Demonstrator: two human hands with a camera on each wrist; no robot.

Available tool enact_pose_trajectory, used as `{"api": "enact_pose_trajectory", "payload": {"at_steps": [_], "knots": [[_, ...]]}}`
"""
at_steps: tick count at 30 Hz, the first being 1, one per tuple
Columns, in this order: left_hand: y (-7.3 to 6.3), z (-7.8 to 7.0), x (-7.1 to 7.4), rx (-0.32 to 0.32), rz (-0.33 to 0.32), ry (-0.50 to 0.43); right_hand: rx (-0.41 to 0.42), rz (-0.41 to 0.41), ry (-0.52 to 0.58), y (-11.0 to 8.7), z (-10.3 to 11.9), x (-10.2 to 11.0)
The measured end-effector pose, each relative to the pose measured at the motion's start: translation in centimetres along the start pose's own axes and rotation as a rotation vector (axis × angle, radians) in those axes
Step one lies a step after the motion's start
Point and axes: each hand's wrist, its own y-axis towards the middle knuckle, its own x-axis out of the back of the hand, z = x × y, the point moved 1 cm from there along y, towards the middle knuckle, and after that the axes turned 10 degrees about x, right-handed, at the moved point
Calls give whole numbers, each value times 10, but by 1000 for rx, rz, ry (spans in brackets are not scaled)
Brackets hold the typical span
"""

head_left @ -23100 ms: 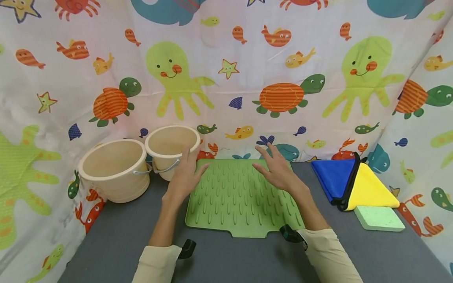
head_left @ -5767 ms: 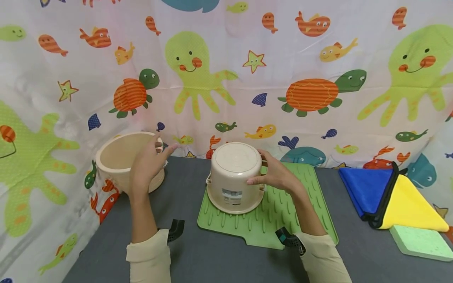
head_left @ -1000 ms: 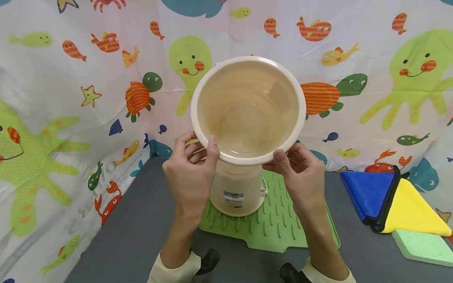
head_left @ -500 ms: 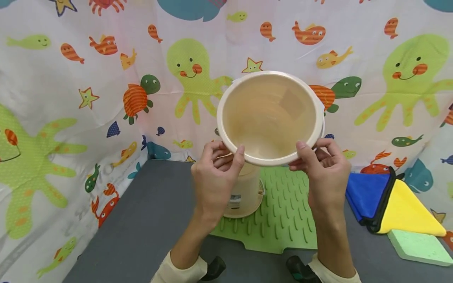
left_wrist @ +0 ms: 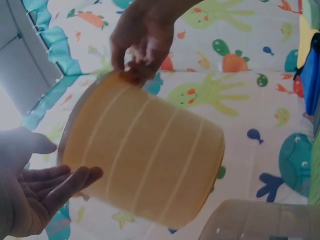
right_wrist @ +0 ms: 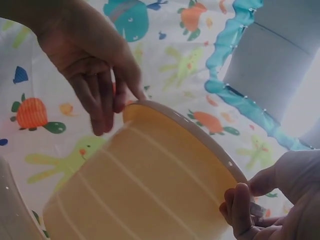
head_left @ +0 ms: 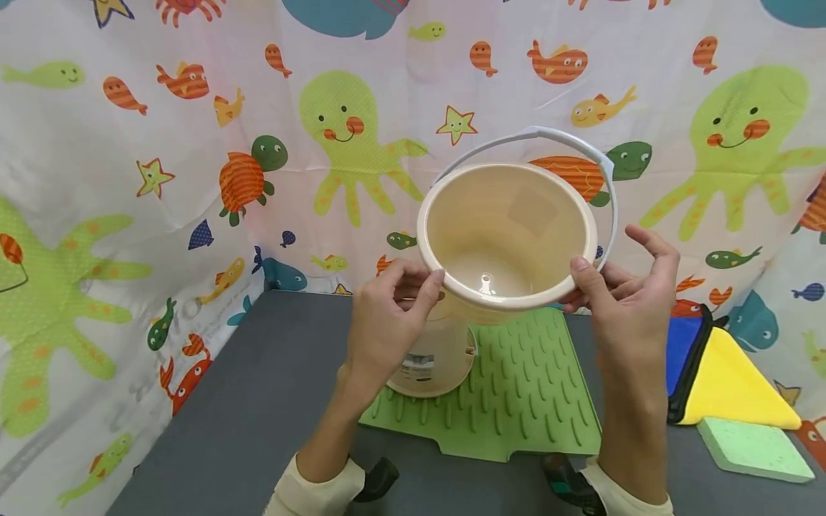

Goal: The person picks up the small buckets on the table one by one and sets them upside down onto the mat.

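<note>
A cream bucket (head_left: 510, 215), tilted with its mouth toward me, hangs in the air over the mat. Its pale handle (head_left: 535, 132) arches up behind the rim. My left hand (head_left: 393, 308) is at the rim's left front, thumb on the edge and fingers loosely bent beneath. The right wrist view shows these left fingers (right_wrist: 97, 110) somewhat apart from the wall. My right hand (head_left: 635, 294) pinches the rim's right front, index finger raised. Below, a second cream bucket (head_left: 431, 358) stands upside down on the green ridged mat (head_left: 523, 387), partly hidden.
On the right of the dark grey tabletop (head_left: 258, 401) lie a blue cloth (head_left: 681, 351), a yellow cloth (head_left: 736, 380), both black-edged, and a pale green sponge (head_left: 755, 448). A sea-animal curtain (head_left: 368, 43) encloses the back and sides.
The lifted bucket has moved right and slightly down, and its handle has swung up behind the rim. Earlier it stood on the left; the smaller bucket was turned over onto the mat.
</note>
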Motion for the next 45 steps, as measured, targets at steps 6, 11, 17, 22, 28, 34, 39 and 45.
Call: {"api": "enact_pose_trajectory", "payload": {"at_steps": [6,11,17,22,28,34,39,45], "knots": [[25,6,16,91,68,-57,18,41,-6,4,5,15],[59,7,18,167,148,-52,37,144,-42,8,7,26],[73,5,6,48,214,108,175,335,-219,13,4,40],[67,7,-9,54,287,22,253,442,-525,21,3,61],[64,16,-21,103,361,-47,213,482,-615,34,-12,81],[60,25,-26,1,367,-5,166,537,-538,43,-26,93],[45,37,-25,-9,422,-27,320,683,-570,39,-33,101],[43,49,-26,-48,510,-113,550,737,-640,39,-37,105]]}}
